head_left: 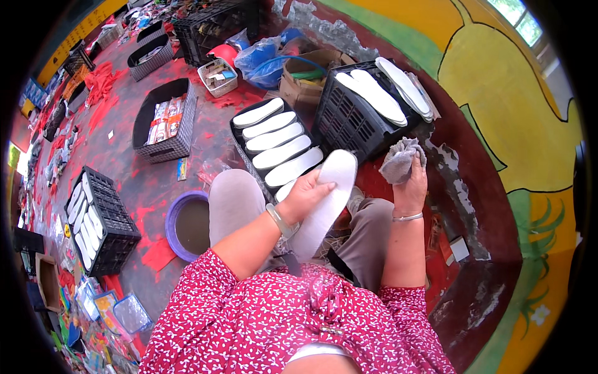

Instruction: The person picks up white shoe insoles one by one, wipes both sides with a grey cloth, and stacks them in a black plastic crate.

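My left hand (306, 198) grips a white insole (330, 202) by its edge, thumb on top, above my lap. A crumpled grey cloth (402, 161) is bunched in my right hand (411, 187), raised to the right and apart from the insole. Just beyond my knees, a dark basket (244, 144) holds several white insoles (274, 136) laid side by side. To its right, more white insoles (372, 96) lie across an upturned-looking black crate (355, 115), and another stack (403, 87) rests at its right end.
A purple basin of murky water (169, 229) stands left of my knee. Farther left, a black crate (118, 234) holds several insoles. A woven basket (187, 134) contains packets. Behind are a cardboard box (299, 90) and blue plastic bags (258, 59). A painted wall (498, 93) bounds the right.
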### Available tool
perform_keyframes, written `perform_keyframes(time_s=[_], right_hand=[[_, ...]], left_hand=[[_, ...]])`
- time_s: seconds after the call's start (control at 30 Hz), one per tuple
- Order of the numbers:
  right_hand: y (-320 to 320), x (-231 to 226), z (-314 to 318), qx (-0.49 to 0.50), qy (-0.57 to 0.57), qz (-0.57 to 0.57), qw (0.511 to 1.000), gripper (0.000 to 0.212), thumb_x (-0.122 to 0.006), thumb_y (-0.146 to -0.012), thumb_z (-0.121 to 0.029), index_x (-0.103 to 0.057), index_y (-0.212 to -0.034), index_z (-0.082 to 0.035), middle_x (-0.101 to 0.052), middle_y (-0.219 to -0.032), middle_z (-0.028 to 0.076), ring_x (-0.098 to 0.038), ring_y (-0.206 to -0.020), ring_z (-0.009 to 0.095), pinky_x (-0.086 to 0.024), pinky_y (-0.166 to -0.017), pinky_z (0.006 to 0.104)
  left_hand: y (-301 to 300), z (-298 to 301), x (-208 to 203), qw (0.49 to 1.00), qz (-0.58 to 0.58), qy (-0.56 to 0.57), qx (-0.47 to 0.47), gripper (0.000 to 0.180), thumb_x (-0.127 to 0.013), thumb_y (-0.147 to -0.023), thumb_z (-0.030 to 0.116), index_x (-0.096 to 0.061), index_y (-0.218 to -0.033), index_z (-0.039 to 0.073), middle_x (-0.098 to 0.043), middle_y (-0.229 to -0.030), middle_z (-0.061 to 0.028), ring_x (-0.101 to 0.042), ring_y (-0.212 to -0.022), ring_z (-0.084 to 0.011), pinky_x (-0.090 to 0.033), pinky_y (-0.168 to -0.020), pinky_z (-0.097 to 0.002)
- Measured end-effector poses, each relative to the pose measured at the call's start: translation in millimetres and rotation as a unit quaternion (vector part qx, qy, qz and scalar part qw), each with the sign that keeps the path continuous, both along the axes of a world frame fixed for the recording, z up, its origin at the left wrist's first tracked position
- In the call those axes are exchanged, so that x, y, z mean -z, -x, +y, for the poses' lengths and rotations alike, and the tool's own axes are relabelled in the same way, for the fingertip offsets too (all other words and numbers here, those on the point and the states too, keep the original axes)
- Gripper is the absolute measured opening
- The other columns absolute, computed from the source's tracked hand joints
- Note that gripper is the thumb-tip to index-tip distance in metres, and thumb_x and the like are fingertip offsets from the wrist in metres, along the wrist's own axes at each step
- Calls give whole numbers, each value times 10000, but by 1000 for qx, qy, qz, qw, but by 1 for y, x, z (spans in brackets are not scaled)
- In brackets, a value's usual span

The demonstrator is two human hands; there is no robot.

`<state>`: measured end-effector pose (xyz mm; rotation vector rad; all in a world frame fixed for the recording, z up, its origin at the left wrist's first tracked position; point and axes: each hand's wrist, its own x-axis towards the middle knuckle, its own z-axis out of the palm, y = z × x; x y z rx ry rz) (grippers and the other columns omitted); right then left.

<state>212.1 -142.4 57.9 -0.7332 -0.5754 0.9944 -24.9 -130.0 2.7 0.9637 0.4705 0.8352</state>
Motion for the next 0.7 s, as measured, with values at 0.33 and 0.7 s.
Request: perform_keyframes(time_s=[0.33,0.7], right_hand=[[96,15,5,-128,55,-107,984,327,-613,-885,-78,-524,-1192,-9,-594,-1078,25,-547,-974,98,-443,-863,230],[109,35,-2,-47,72,-232,969,209,-610,-896,-108,-592,-1082,-12,-626,-971,2,-552,-874,64,-456,-794,224]], left_hand=[[-6,11,10,992,-53,-49,-104,211,-507,-959,162,-579,-1081,5,-638,-960,-26,-589,-836,-70,-491,-748,-232],[-6,7,19,953,122,-160,-227,256,-470,-969,118,-563,-1148,-38,-625,-1008,-27,-546,-891,-67,-453,-814,-230]])
